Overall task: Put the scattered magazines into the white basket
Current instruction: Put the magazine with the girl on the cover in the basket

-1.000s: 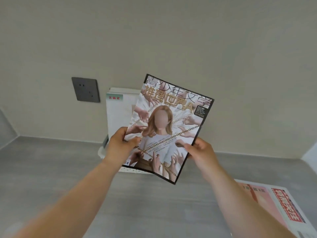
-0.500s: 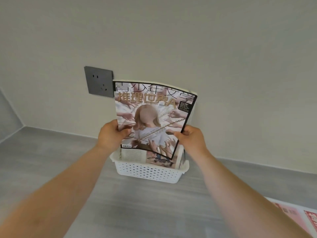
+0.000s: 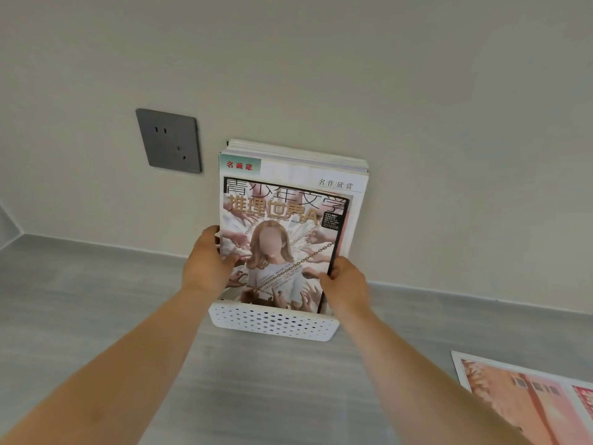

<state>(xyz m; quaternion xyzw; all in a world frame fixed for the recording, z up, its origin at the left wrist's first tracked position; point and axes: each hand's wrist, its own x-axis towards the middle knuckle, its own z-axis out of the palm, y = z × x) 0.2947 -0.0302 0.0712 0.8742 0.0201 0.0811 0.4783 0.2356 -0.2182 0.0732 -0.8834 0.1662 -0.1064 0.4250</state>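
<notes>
Lowered since before, the magazine (image 3: 282, 245) stands in the white basket (image 3: 272, 322), left hand (image 3: 208, 261) pinching its nine o'clock edge, right hand (image 3: 345, 281) its three. Insertion looks nearly done; next, let go and fetch the pink magazine (image 3: 529, 399) at four o'clock.

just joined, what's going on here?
A person holds a magazine upright by its side edges, left hand and right hand gripping it. Its lower end is inside the white basket, in front of other magazines standing by the wall. A pink magazine lies flat on the counter, to the right.
</notes>
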